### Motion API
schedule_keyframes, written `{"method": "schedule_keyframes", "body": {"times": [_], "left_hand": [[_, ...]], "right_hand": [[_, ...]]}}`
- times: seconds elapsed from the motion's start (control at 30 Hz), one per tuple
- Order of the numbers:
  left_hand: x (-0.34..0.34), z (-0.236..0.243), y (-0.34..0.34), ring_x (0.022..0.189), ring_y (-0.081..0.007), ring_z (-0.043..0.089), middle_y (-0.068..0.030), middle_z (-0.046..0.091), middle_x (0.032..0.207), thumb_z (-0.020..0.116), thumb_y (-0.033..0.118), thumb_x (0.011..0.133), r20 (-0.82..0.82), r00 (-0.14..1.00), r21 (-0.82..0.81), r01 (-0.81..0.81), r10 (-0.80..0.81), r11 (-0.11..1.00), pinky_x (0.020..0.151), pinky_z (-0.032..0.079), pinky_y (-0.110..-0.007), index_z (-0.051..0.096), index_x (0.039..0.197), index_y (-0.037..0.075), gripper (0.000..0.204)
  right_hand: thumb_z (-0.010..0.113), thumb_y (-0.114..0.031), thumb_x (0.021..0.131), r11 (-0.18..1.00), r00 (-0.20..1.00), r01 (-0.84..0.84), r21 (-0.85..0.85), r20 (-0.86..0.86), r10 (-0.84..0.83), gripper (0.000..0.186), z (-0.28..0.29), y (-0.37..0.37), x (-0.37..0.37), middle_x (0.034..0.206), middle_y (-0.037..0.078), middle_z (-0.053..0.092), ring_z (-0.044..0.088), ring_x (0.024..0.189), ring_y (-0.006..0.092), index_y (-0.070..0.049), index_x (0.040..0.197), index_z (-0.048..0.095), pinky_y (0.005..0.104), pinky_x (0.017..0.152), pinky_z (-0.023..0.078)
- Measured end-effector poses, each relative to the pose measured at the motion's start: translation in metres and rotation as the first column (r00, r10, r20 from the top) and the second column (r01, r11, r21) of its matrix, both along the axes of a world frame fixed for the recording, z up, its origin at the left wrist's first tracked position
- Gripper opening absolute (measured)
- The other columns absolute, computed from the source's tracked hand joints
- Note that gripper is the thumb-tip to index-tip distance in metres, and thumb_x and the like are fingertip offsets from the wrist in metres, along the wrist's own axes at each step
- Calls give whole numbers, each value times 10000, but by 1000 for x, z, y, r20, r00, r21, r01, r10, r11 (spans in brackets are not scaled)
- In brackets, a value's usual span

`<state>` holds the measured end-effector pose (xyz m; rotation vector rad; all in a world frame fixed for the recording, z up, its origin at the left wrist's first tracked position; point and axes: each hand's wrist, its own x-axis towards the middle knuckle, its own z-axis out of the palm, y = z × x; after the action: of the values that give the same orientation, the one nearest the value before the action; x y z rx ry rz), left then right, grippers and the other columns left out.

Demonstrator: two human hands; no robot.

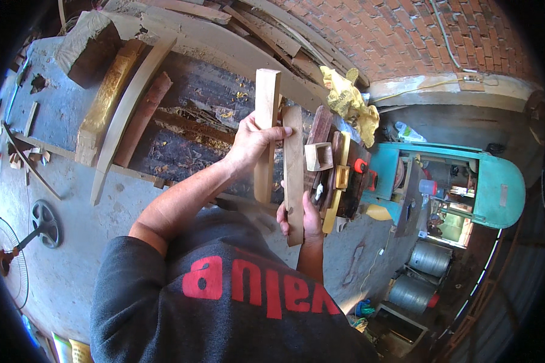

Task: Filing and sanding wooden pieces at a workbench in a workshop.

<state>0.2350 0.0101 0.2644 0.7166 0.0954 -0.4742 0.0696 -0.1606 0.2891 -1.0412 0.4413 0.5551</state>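
Note:
My left hand [253, 139] grips a thick light-wood piece [266, 172], with its thumb reaching across to the upper part of a second, thinner board [294, 169]. My right hand [304, 215] is closed on the lower end of that board. Beside the held pieces, on a dark, rough workbench [206, 103], are dark wood strips [320, 127], a small hollow light-wood block [318, 157], a yellow straight tool [336, 199] and orange-and-black tools [362, 169].
Curved boards [127, 121] and a chunky timber [85, 51] lie at the left; planks [266, 30] and yellow cloth [345, 100] behind. A fan [9, 260] stands left on the floor. Right are a teal machine [496, 190], metal drums [427, 260] and a brick wall [442, 36].

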Motion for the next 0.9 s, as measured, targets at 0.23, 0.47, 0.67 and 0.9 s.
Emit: {"method": "schedule_keyframes", "body": {"times": [0.23, 0.47, 0.67, 0.9], "left_hand": [[22, -38, -3, 762, -125, 535, -22, 616, 864, 824, 242, 771, -95, 995, 85, 42, -34, 995, 700, 482, -341, 592, 1054, 53, 411], [30, -60, 0, 887, -168, 533, -60, 576, 933, 773, 465, 789, -152, 965, 83, 230, -216, 970, 797, 482, -392, 584, 1075, 27, 556], [27, -62, -3, 910, -234, 638, -130, 618, 1003, 740, 454, 821, -212, 956, 19, 211, -202, 977, 772, 568, -469, 541, 1150, 18, 582], [29, -75, 5, 931, -188, 635, -105, 629, 1033, 689, 516, 841, -229, 943, -59, 236, -243, 970, 763, 551, -414, 577, 1121, 62, 546]], "right_hand": [[305, -576, 991, 998, 998, 59, -19, -12, -59, 629, -16, 5, 31, 736, 95, 590, 575, 515, 179, -9, 956, 576, 299, 446, 487], [388, -526, 996, 946, 989, 144, -292, 59, -132, 560, -33, 9, 65, 869, 94, 649, 634, 658, 161, -10, 1088, 587, 297, 553, 547], [464, -398, 1013, 939, 975, 206, -275, 134, -175, 452, -49, 25, 75, 1132, 75, 630, 609, 997, 149, -13, 1228, 565, 301, 869, 494], [591, -276, 970, 925, 970, 130, -358, 238, -44, 450, -33, 41, 73, 1182, 74, 610, 568, 1025, 95, 0, 1316, 510, 268, 897, 457]]}}
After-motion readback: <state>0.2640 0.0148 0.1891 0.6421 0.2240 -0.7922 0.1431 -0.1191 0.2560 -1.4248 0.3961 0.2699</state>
